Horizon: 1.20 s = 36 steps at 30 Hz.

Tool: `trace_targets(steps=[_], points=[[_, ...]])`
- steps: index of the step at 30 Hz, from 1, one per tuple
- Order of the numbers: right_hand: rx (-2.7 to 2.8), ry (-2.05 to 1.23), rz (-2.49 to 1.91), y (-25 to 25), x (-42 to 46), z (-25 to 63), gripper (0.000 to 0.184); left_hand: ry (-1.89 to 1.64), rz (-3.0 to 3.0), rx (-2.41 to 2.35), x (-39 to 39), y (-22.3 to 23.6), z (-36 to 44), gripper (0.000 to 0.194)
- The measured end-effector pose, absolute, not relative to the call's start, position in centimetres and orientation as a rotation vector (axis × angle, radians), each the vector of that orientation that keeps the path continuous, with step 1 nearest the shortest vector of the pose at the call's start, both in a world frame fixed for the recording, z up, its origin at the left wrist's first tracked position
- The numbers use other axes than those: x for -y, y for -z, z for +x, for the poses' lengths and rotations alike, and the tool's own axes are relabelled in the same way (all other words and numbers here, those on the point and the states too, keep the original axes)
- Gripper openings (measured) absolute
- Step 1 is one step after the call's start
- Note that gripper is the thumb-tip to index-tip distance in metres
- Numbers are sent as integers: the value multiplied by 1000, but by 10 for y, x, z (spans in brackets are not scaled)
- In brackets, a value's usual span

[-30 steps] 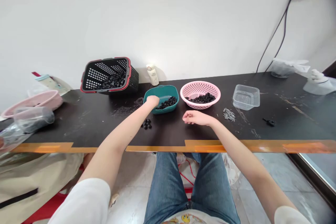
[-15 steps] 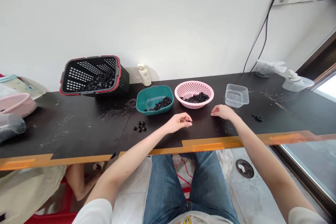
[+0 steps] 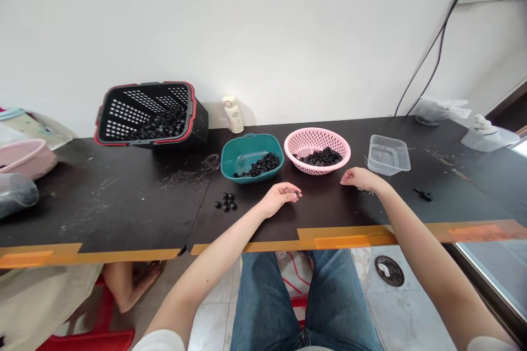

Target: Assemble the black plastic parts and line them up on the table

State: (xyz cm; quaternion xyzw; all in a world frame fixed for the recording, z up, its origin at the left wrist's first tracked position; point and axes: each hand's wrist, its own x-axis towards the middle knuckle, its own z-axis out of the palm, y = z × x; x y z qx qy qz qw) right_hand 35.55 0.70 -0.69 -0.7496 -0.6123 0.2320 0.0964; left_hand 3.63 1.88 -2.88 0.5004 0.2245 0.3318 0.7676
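Across a black-topped workbench (image 3: 102, 214), a person's bare left hand (image 3: 278, 200) rests palm-down in front of a teal plastic tub (image 3: 230, 167), its fingers pinched narrowly on a small black piece (image 3: 297, 193) at the fingertips. The right hand (image 3: 362, 178) lies beside a pink perforated plastic basket (image 3: 317, 135), its fingers curled narrowly, with tips (image 3: 343, 180) near the table; whether they hold anything I cannot tell. Small round black pieces lie in several places: a large heap (image 3: 160, 125) in a tilted black-and-red perforated crate (image 3: 119, 104), smaller heaps (image 3: 259, 165) (image 3: 321, 157) in the teal tub and pink basket, and a little cluster (image 3: 225, 202) on the bench. A clear rectangular plastic tub (image 3: 389, 154) stands further right. Compared with the earlier frame, the right hand has shifted rightward onto a patch of thin grey nails (image 3: 365, 191), while the left hand keeps its pinch.
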Motion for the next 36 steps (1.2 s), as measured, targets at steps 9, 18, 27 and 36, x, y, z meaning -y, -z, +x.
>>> trace_targets(steps=[9,18,27,36], points=[[1803,-899,-1925,-15,14,340,18,-601,928,-367,-15,22,31,44],[1357,-1196,-986,-42,19,221,23,-684,867,-398,-19,24,35,36],[1283,-1020,-952,-6,16,193,25,-705,812,-438,-26,35,39,42],[1346,-917,-984,-7,24,190,22,-692,783,-460,-26,31,40,40]])
